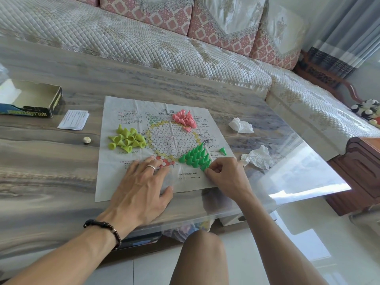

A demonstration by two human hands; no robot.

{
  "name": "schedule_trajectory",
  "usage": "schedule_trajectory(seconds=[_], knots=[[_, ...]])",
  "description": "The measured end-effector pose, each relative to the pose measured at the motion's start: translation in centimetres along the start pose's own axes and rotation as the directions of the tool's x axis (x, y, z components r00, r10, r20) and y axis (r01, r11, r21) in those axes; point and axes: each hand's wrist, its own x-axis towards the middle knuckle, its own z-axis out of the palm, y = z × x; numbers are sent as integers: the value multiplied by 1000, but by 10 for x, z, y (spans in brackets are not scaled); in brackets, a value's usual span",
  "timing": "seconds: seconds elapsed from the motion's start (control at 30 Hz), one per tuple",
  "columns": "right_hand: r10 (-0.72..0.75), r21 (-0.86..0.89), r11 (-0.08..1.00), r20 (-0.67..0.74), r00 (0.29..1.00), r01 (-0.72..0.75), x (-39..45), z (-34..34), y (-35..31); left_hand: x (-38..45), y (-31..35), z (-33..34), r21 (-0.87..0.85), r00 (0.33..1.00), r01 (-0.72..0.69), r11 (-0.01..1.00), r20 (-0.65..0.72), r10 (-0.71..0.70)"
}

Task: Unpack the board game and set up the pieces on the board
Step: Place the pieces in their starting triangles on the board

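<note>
A creased paper game board [123, 182] lies flat on the table. Several yellow-green cone pieces [127, 140] lie in a loose heap at its left side, and pink pieces [185, 119] are piled at the top. Dark green pieces [195, 157] stand upright in a triangle at the lower right, with one lone green piece [222, 151] apart to the right. My left hand [141, 188] presses flat on the board's near edge, fingers spread. My right hand [224, 173] pinches a green piece at the triangle's near corner.
The open game box [33, 101] sits at the far left with a folded leaflet [74, 119] and a small pale die [87, 140] beside it. Two crumpled plastic bags [241, 125] [259, 158] lie right of the board. A sofa runs behind the table.
</note>
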Motion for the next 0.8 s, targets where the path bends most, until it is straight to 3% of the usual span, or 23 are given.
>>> schedule_trajectory(seconds=[0.4, 0.57, 0.8], knots=[[201, 18, 980, -127, 971, -201, 36, -11, 31, 0, 1, -1, -17, 1000, 8, 1000, -5, -8], [129, -95, 986, -66, 990, -134, 52, -6, 29, 0, 1, 0, -18, 1000, 9, 1000, -5, -9], [49, -94, 994, -71, 996, -55, 47, -7, 32, 0, 1, -1, -14, 1000, 11, 1000, -6, -11]])
